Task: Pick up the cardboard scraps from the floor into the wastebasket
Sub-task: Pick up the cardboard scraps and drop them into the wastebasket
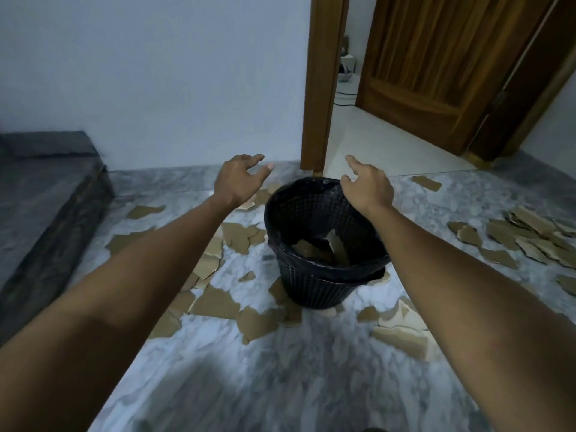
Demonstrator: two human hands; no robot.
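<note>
Two hands empty, fingers spread: left hand (pixel 238 179) over scraps (pixel 218 302) beside basket (pixel 314 285), right hand (pixel 366 187) above rim. Few pieces inside; most litter floor (pixel 280 385) around basket, placed centrally for short reach.

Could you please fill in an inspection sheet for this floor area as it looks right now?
Surface: grey marbled floor, scraps on it.
Job's things: black mesh wastebasket upright, a few pieces inside; cardboard scraps strewn all round it.
Clutter: nothing seen besides the scraps.
Grips: left hand and right hand both open, empty, raised over the basket.
Cables: a dark cable on the floor past the doorway.
Surroundings: dark mattress on the left, wooden door standing open.
</note>
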